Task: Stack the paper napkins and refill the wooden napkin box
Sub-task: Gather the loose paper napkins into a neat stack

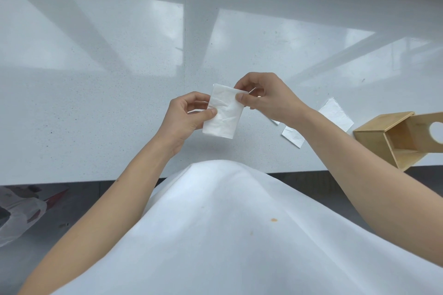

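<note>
1. White and crinkly, the folded paper napkin (224, 112) sits between my hands above the pale speckled stone counter (96, 79). Left hand (189, 117) pinches its left edge with the thumb on top; right hand (266, 96) pinches the top right corner.
2. Just right of my right forearm, a few loose white napkins (335, 114) lie flat on the counter.
3. Further right, the light wooden napkin box (398, 139) lies on its side near the counter edge, open.
4. My worry: thin paper, so an uneven pull could tear it or spoil the fold, and a bump could knock that box off.
</note>
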